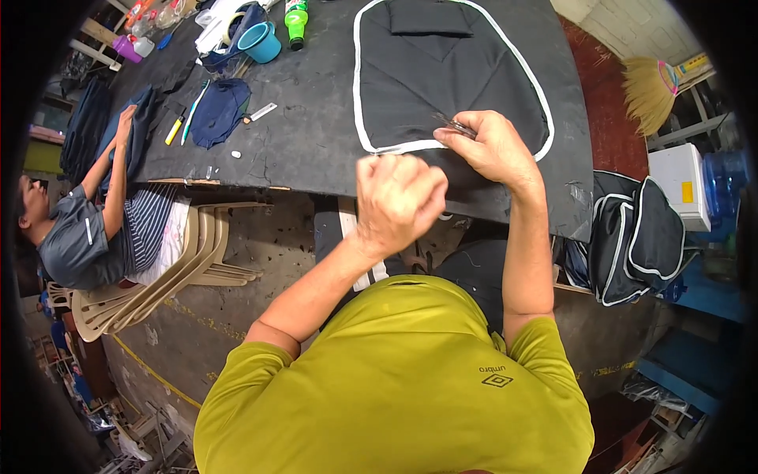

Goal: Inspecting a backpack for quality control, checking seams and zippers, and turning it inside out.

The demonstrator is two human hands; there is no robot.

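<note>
The desk (pixel 316 134) is dark and wide; its far end is cut off at the top of the view, and its near edge bends with the lens. On it, right of its middle, lies the panel (pixel 442 79), a black fabric piece with white piping round its rim. The panel's long axis runs away from the person, its rounded near end toward the desk's near edge and its far end cut off at the top. A darker square patch sits at that far end.

Right of the desk, a black bag (pixel 639 237) with white trim is partly hidden behind the desk's corner. Left of the desk, another person (pixel 87 229) sits on a stack of plastic chairs (pixel 181 268), one arm reaching onto dark cloth on the desk.

The right hand (pixel 493 146) rests on the panel's near end, fingers pinched shut on a snipper (pixel 454 122), a small dark metal tool whose tip points left and away; its exact form is hard to make out. The left hand (pixel 397 197) is a closed fist above the desk's near edge, just left of the right hand; whether it holds anything cannot be told.

At the desk's far left stand a teal cup (pixel 260 41) and a green bottle (pixel 296 20).
</note>
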